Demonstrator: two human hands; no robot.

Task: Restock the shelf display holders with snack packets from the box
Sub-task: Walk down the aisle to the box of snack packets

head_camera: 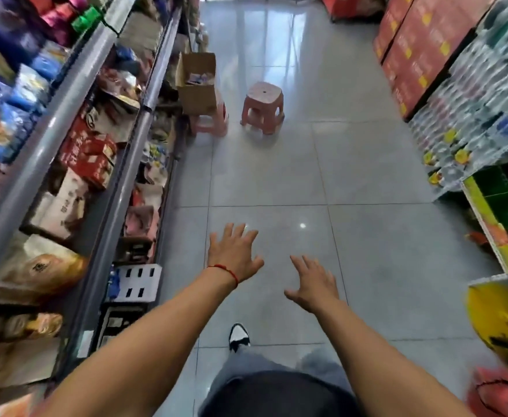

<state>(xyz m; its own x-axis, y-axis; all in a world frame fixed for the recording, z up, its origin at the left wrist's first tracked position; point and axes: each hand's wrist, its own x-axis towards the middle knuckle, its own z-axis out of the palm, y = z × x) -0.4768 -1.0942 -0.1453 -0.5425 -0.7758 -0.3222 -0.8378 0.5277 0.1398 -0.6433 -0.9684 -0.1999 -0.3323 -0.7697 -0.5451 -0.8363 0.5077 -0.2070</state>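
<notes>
Now, on your left the shelves [75, 164] hold packed snacks; farther down the aisle the open cardboard box [196, 82] with packets sits on a pink stool [209, 123] — a second stool [263, 106] just beside it. Your left hand [234, 254] and right hand [314, 285] reach forward over the floor — each grip wide, fingers spread, holding nothing.

Both arms stretched forward over tiled floor [367, 164], left hand [234, 254] and right hand [314, 285] spread, empty. Open cardboard box [197, 85] sits on pink stool [209, 123] by shelves [102, 164]; second stool [263, 106] beside.
</notes>
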